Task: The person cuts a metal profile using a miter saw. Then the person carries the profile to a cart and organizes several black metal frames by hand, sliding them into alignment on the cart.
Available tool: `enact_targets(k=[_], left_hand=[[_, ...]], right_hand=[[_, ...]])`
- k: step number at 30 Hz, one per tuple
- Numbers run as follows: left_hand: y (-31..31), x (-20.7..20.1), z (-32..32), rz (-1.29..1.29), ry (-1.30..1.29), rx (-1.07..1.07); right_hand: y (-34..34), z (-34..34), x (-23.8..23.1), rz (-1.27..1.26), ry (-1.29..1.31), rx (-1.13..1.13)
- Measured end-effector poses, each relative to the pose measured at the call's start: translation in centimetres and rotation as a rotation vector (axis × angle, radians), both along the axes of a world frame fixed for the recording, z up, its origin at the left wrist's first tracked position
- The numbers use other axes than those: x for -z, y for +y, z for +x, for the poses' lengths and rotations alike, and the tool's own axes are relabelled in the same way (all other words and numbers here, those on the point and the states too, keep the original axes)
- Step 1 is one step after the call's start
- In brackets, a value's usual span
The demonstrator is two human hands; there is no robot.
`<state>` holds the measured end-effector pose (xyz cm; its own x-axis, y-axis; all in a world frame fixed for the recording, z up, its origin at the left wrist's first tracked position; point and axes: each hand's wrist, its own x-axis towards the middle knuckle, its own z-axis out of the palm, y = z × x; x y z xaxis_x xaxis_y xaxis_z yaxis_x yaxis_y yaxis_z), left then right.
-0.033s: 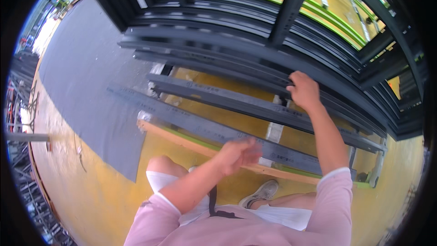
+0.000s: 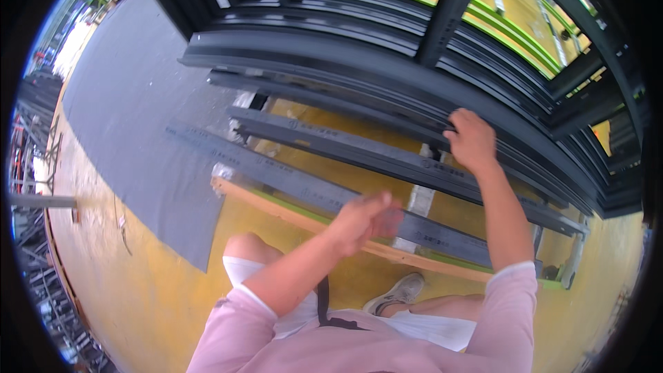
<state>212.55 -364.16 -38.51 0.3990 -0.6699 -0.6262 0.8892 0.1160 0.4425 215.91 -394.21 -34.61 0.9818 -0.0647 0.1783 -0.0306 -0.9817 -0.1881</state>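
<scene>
My right hand (image 2: pixel 471 139) reaches to the far side of the rack, its fingers curled over the edge of a long dark-grey metal profile (image 2: pixel 304 97). My left hand (image 2: pixel 362 224) hovers over the nearest grey profile (image 2: pixel 276 171), thumb and fingers apart. Motion smears its fingertips, and nothing shows in its grip. Between the two lies another dark profile (image 2: pixel 345 148), running crosswise. Beyond my right hand, a wide dark profile (image 2: pixel 276 52) rests along the foot of the stacked frames.
Dark metal frames (image 2: pixel 449 21) stand at the back. Low rack supports with an orange front rail (image 2: pixel 276 213) lie before my feet. A grey mat (image 2: pixel 131 110) covers the floor at left. Light-green rails (image 2: pixel 518 34) show behind the frames.
My view has shifted a little, so the rack and frames sit slightly differently. My left hand has lifted slightly. My right hand stays at the far profile.
</scene>
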Motion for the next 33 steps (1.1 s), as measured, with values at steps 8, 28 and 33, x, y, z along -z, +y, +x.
enact_targets(k=[8,28,33], left_hand=[[0.1,-3.5,5.2,-0.062,-0.141,-0.617],[-7.3,10.0,2.2,0.384,0.182,-0.507],[-9.8,13.0,2.5,0.220,0.294,-0.719]], right_hand=[[4.6,-12.3,-1.9,-0.362,-0.278,-0.228],[1.0,-15.9,3.9,-0.104,0.199,-0.120],[-1.7,-8.2,3.3,0.074,0.188,0.037]])
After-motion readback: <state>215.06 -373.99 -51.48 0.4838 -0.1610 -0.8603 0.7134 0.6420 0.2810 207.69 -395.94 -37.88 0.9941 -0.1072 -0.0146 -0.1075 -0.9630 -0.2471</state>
